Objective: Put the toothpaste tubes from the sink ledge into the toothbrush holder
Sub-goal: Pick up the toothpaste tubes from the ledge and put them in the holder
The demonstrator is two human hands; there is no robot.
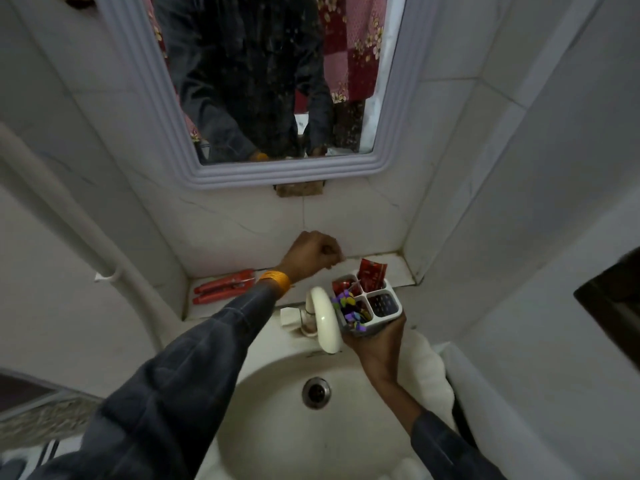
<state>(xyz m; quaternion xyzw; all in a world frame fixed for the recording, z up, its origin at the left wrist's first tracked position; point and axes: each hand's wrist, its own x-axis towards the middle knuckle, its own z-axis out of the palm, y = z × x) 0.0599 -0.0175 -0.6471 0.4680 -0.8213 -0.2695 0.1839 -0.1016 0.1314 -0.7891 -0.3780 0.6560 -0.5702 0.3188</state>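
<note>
My right hand holds a grey four-compartment toothbrush holder from below, above the sink's right edge. A red toothpaste tube stands in its far compartment, another red tube end shows in the far-left one, and purple-and-yellow brush heads fill the near-left one. The near-right compartment looks dark and bare. My left hand hovers over the ledge, just left of the holder, fingers curled in with nothing visible in them.
Red-handled pliers lie on the ledge's left part. A white curved faucet stands just left of the holder. The basin with its drain lies below. A mirror hangs above.
</note>
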